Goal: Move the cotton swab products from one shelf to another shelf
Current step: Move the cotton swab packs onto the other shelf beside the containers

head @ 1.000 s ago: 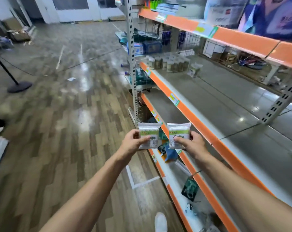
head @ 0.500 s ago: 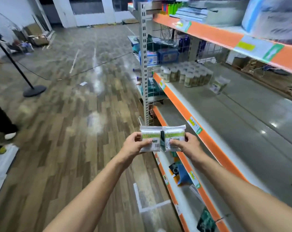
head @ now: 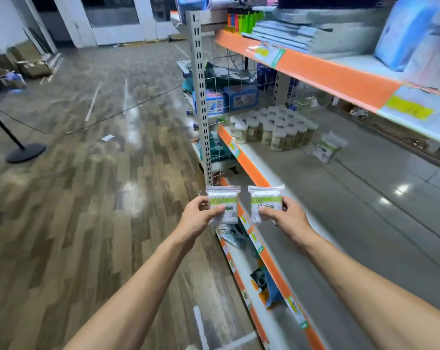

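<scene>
Head view: two swab packs in the air by the shelf edge, left pack (head: 223, 205) pinched in left hand (head: 198, 218), right pack (head: 265, 204) in right hand (head: 287, 218). Carry step, mid-transfer. Next: reach to middle shelf (head: 365, 198), set down near jars (head: 272, 127) and lone pack (head: 327, 147).

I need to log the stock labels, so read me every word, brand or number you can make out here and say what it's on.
None can be read.
Left cotton swab packet: green band, print blurred.
Right cotton swab packet: same.
Shelf price tags: blurred.
Cotton swab jars: too small.
Blue boxes: blurred.
</scene>
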Demonstrator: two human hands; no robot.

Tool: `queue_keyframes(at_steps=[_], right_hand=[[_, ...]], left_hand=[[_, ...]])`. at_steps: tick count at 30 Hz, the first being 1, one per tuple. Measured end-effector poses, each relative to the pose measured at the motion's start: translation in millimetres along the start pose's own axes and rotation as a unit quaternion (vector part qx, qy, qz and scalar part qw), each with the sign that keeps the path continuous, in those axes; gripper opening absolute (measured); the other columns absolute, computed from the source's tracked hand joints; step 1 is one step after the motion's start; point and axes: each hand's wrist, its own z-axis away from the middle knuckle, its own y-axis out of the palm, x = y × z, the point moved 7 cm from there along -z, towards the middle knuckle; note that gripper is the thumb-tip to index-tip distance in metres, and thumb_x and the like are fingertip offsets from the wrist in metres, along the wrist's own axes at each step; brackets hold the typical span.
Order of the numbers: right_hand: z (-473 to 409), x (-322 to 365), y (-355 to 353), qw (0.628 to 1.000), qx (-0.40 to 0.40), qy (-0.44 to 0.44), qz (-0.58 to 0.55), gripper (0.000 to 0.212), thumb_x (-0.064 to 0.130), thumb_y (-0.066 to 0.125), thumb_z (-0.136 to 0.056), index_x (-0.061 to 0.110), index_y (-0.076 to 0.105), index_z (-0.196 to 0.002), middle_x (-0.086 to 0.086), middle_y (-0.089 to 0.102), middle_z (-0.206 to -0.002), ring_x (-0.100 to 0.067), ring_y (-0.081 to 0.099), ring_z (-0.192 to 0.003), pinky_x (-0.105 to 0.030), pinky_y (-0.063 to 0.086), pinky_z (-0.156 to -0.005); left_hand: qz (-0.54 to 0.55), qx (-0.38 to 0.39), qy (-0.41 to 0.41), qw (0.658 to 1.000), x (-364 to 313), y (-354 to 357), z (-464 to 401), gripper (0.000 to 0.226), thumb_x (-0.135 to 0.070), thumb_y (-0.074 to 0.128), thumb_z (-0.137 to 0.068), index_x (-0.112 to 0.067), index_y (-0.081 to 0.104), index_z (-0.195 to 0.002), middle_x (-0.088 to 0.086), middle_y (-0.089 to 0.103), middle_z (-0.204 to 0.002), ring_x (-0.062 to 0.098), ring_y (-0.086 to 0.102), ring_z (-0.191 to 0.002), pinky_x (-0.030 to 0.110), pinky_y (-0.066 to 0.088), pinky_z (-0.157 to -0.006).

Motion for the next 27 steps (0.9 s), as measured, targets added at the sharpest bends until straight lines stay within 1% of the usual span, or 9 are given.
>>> queue_keyframes(at_steps=[3, 7, 11, 13, 15, 17, 19, 23, 27], right_hand=[[-20.4, -2.3, -12.1, 0.999, -0.042, 0.012, -0.010, 0.020, 0.010, 0.079, -0.078, 0.019, 0.068, -0.092, 0.005, 0.074, -0.086, -0.006, 0.068, -0.074, -0.024, 0.054, -0.074], [-46.5, -1.5, -28.3, 0.994, -0.096, 0.030, -0.031, 0.022, 0.004, 0.077, -0.080, 0.018, 0.065, -0.092, 0.005, 0.070, -0.081, 0.005, 0.063, -0.055, -0.009, 0.048, -0.051], [-76.0, -2.8, -43.9, 0.983, -0.182, 0.029, -0.007, 0.022, 0.014, 0.082, -0.076, 0.022, 0.065, -0.088, 0.001, 0.072, -0.090, -0.009, 0.067, -0.077, -0.018, 0.053, -0.069], [-88.7, 1.6, -49.5, 0.972, -0.231, 0.034, 0.016, 0.021, 0.021, 0.082, -0.077, 0.025, 0.063, -0.084, 0.010, 0.068, -0.084, -0.005, 0.062, -0.075, -0.012, 0.047, -0.067], [-97.3, 3.4, -52.2, 0.965, -0.256, 0.048, 0.033, 0.023, 0.025, 0.082, -0.078, 0.025, 0.058, -0.079, 0.014, 0.061, -0.077, 0.001, 0.053, -0.068, -0.004, 0.039, -0.053], [-103.7, 2.6, -56.0, 0.954, -0.288, 0.063, 0.043, 0.027, 0.029, 0.083, -0.076, 0.015, 0.061, -0.082, 0.003, 0.064, -0.077, -0.011, 0.055, -0.066, -0.010, 0.037, -0.047], [-106.8, 2.3, -60.0, 0.942, -0.326, 0.074, 0.037, 0.037, 0.029, 0.084, -0.075, 0.003, 0.063, -0.090, -0.011, 0.069, -0.084, -0.023, 0.059, -0.070, -0.016, 0.038, -0.046], [-102.9, -0.5, -65.5, 0.930, -0.358, 0.082, -0.015, 0.030, 0.017, 0.082, -0.076, 0.005, 0.067, -0.100, -0.007, 0.073, -0.090, -0.013, 0.063, -0.070, -0.012, 0.044, -0.048], [-94.7, -2.6, -78.2, 0.913, -0.398, 0.074, -0.041, 0.022, 0.013, 0.081, -0.077, 0.013, 0.070, -0.096, 0.004, 0.074, -0.087, 0.000, 0.067, -0.068, -0.009, 0.046, -0.053]], left_hand=[[-0.016, 0.018, 0.008, 1.000, -4.7, 12.9, -32.1, 0.032, -0.028, 0.084, -0.075, -0.015, 0.069, -0.100, 0.000, 0.075, -0.099, 0.014, 0.070, -0.095, 0.027, 0.053, -0.084], [-0.023, 0.065, 0.023, 0.997, -13.2, 37.8, -80.6, 0.025, -0.017, 0.081, -0.079, -0.011, 0.068, -0.100, -0.003, 0.075, -0.090, 0.005, 0.070, -0.082, 0.014, 0.051, -0.068], [-0.051, 0.145, 0.037, 0.987, -21.7, 69.1, -137.2, 0.031, -0.016, 0.080, -0.080, -0.006, 0.066, -0.106, 0.007, 0.075, -0.099, 0.021, 0.071, -0.094, 0.032, 0.056, -0.083], [-0.055, 0.194, 0.036, 0.979, -29.3, 86.0, -168.7, 0.041, -0.023, 0.084, -0.076, -0.009, 0.064, -0.110, 0.009, 0.074, -0.101, 0.024, 0.071, -0.097, 0.037, 0.055, -0.092], [-0.075, 0.236, 0.034, 0.968, -33.7, 102.0, -197.5, 0.051, -0.031, 0.087, -0.072, -0.011, 0.062, -0.112, 0.002, 0.071, -0.096, 0.014, 0.069, -0.092, 0.027, 0.054, -0.090], [-0.089, 0.261, 0.037, 0.960, -43.1, 116.6, -215.5, 0.049, -0.027, 0.083, -0.077, -0.012, 0.057, -0.115, -0.006, 0.059, -0.086, 0.002, 0.060, -0.077, 0.007, 0.046, -0.069], [-0.109, 0.287, 0.052, 0.950, -52.0, 134.1, -231.5, 0.047, -0.022, 0.081, -0.079, -0.013, 0.055, -0.116, -0.003, 0.055, -0.087, 0.003, 0.058, -0.075, 0.003, 0.042, -0.060], [-0.141, 0.330, 0.089, 0.929, -63.0, 170.4, -251.3, 0.032, -0.017, 0.080, -0.080, -0.019, 0.060, -0.105, 0.002, 0.070, -0.100, 0.014, 0.068, -0.093, 0.016, 0.050, -0.074], [-0.160, 0.351, 0.130, 0.913, -72.3, 210.6, -254.8, 0.019, -0.012, 0.077, -0.081, -0.018, 0.060, -0.087, 0.005, 0.071, -0.088, 0.011, 0.064, -0.079, 0.022, 0.050, -0.073]])
